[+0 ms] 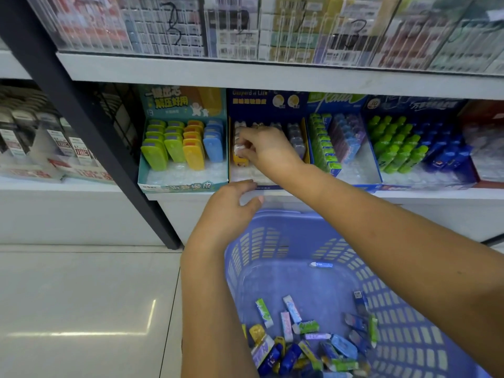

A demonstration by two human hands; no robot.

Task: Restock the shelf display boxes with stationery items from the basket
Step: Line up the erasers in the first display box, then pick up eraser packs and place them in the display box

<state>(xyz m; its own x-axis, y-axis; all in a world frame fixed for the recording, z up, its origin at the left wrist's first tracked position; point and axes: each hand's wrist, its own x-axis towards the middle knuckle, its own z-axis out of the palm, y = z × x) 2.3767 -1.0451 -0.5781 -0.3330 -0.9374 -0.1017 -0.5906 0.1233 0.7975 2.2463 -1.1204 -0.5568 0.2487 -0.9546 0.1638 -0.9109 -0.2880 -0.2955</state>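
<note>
Now the right hand (pixel 261 148) pinches a packet (pixel 240 149) just above the left row of the blue box (pixel 259 105); the left hand (pixel 231 205), loosely open, hovers nearer the basket (pixel 278 214).

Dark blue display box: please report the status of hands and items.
Right hand pinches small packet inside dark blue display box. Left hand open by its front. Nothing blocking.

One wide-angle camera, worn on the person's head, looks forward and down from close range at a low shelf (pixel 422 194) of display boxes (pixel 180 186); the basket (pixel 272 241) fills the lower right directly beneath the lens; floor tiles (pixel 81 296) show at left; straight lines bow toward the frame's edges.
</note>
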